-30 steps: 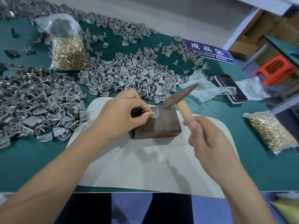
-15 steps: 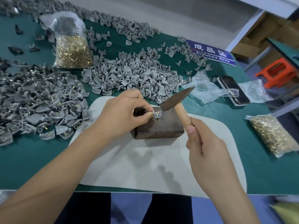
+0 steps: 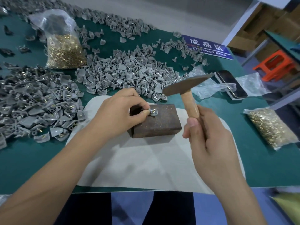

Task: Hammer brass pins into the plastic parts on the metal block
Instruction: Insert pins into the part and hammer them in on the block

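A rusty brown metal block sits on a pale mat. On its top left lies a small grey plastic part with a brass pin showing in it. My left hand pinches that part between thumb and fingertips. My right hand grips the wooden handle of a hammer, whose dark head is raised above and to the right of the block.
Heaps of grey plastic parts lie left and behind. Bags of brass pins stand at the back left and right. A phone, clear plastic wrap and a blue sign lie at the right rear.
The hammer head dropped toward the part on the block, then lifted up and to the right. My left hand kept holding the part in place.
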A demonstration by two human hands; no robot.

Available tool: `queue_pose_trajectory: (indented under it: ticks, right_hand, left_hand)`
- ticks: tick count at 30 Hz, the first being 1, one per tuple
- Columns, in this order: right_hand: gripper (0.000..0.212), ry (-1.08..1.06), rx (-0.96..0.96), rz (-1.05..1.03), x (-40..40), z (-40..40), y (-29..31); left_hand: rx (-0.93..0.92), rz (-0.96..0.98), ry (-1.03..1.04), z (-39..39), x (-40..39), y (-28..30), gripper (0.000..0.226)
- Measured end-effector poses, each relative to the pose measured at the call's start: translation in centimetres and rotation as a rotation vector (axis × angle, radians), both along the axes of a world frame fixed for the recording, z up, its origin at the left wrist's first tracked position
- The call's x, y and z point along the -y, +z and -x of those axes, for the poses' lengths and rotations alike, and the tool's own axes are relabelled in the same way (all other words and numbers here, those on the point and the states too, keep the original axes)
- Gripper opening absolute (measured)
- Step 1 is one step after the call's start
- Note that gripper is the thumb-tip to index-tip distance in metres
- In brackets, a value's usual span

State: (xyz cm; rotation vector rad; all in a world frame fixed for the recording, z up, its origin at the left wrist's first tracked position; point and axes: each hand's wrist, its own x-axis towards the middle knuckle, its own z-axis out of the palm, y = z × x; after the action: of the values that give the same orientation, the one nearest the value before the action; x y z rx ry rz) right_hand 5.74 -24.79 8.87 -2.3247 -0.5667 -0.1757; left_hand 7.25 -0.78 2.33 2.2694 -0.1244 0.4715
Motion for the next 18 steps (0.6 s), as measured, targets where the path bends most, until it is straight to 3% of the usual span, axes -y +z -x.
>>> queue_pose_trajectory:
  ticks: [2, 8, 15, 18]
  right_hand:
    - [0.015, 0.001, 0.005, -0.014, -0.2, 0.1, 0.2]
    - [0.034, -0.063, -0.191, 0.247, -0.9, -0.9, -0.3]
    - [0.035, -0.122, -0.045, 0.063, -1.6, -0.2, -0.7]
    - [0.031, -0.084, -0.089, 0.199, -1.8, -0.2, -0.4]
  left_hand:
    - [-0.002, 0.002, -0.002, 0.0, 0.1, 0.0, 0.007]
    - [-0.007, 0.027, 0.006, 0.0, 0.1, 0.1, 0.004]
    - [0.017, -0.027, 0.015, -0.2, -0.1, -0.1, 0.005]
    - [0.016, -0.029, 0.015, -0.3, -0.1, -0.2, 0.005]
